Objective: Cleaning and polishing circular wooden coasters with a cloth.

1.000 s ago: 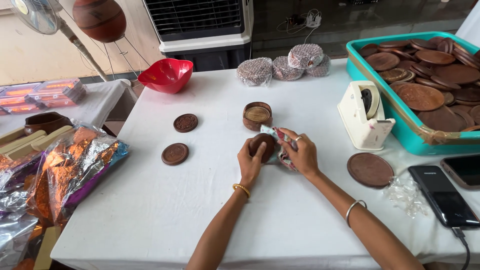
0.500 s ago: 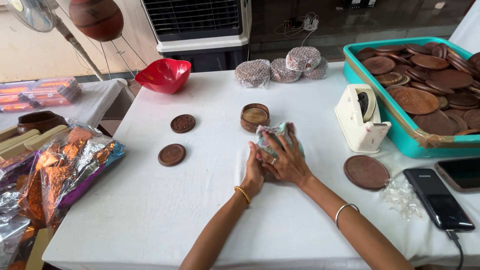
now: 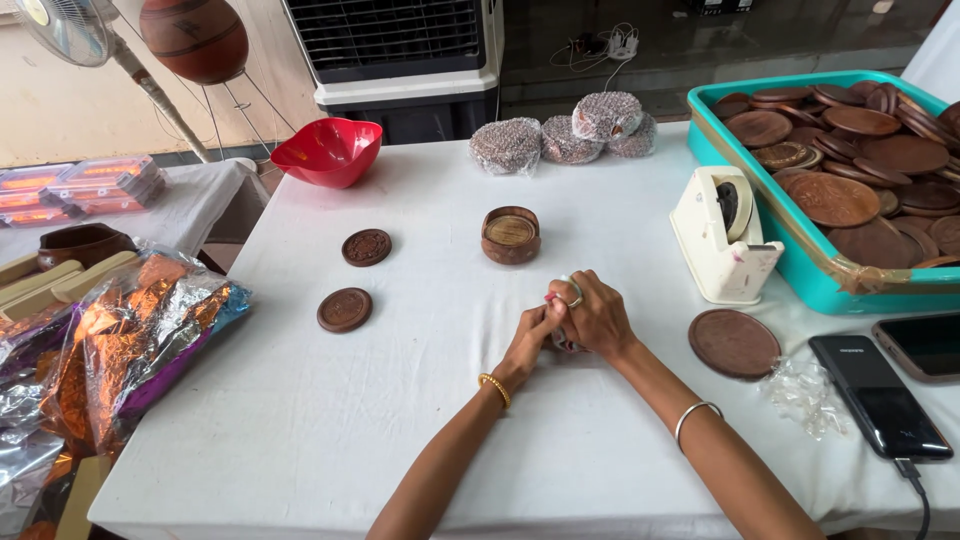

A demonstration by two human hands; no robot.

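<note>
Bare forearms; gold bangle point(image 3: 494, 389) left, silver bangle point(image 3: 697, 417) right, seemingly a ring point(image 3: 576, 293).

Plenty of bare white table point(image 3: 300, 430) along the near edge; the tape dispenser point(image 3: 722, 235), teal crate point(image 3: 790, 285) and phone point(image 3: 878, 395) crowd the right edge.

You get bright, even daylight, seemingly from the left; the white surface point(image 3: 300, 420) nearly glares, shadows stay soft, and straight lines bow slightly at the edges.

Red bowl point(image 3: 328, 150) (beside a fan point(image 3: 60, 28))
</note>
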